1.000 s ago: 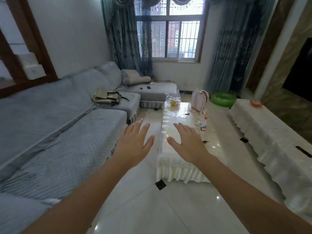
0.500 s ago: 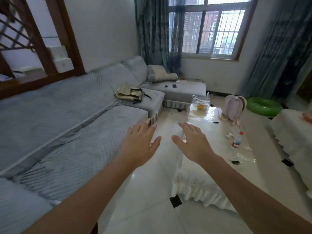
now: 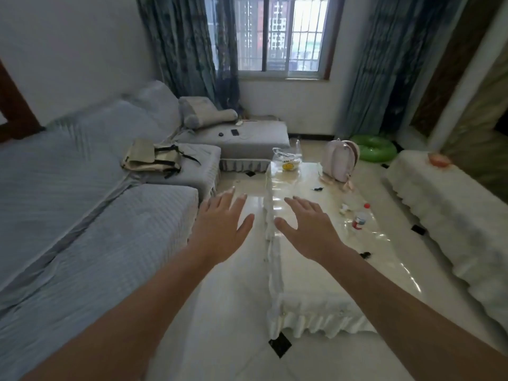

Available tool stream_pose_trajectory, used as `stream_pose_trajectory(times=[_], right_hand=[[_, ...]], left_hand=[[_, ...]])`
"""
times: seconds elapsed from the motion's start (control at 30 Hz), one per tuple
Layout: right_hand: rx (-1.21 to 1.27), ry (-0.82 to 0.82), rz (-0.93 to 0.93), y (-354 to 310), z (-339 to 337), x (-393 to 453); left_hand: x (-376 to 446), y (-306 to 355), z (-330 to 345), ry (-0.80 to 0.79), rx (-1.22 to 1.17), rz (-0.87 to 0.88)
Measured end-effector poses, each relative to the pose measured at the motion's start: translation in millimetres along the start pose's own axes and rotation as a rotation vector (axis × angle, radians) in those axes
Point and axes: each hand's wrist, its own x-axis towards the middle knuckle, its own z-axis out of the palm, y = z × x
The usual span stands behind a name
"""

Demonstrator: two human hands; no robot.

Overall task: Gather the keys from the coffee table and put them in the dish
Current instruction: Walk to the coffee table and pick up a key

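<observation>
A long white coffee table (image 3: pixel 316 281) with a glossy clear cover runs away from me. Two small dark objects that look like keys lie on it: one near its right edge (image 3: pixel 365 254), one farther back in the middle (image 3: pixel 318 189). An orange dish (image 3: pixel 439 160) sits on the white-covered bench at the far right. My left hand (image 3: pixel 220 229) hovers palm down over the floor left of the table, fingers apart and empty. My right hand (image 3: pixel 310 229) hovers over the table's left side, also spread and empty.
A grey sofa (image 3: pixel 82 215) fills the left with a tan bag (image 3: pixel 151 158) on it. On the table stand a small red-capped bottle (image 3: pixel 359 219), a plastic bag with something yellow (image 3: pixel 287 160) and a pink backpack (image 3: pixel 341 160). A green swim ring (image 3: pixel 373 147) lies beyond.
The view has swung and dropped lower over the table, which now lies closer. Both hands stay spread and empty in front of me.
</observation>
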Motion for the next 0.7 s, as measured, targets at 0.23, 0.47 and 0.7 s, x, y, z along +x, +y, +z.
stream_pose_trajectory(times=[0.23,0.47,0.7], right_hand=[[-0.032,0.046,0.145,50,5,56],[-0.027,0.059,0.254,128,25,112],[0.066,0.014,0.256,169,61,201]], left_hand=[[81,21,38,-0.012,-0.121,0.174],[165,46,94,-0.101,-0.123,0.22],[249,32,142,-0.149,-0.073,0.179]])
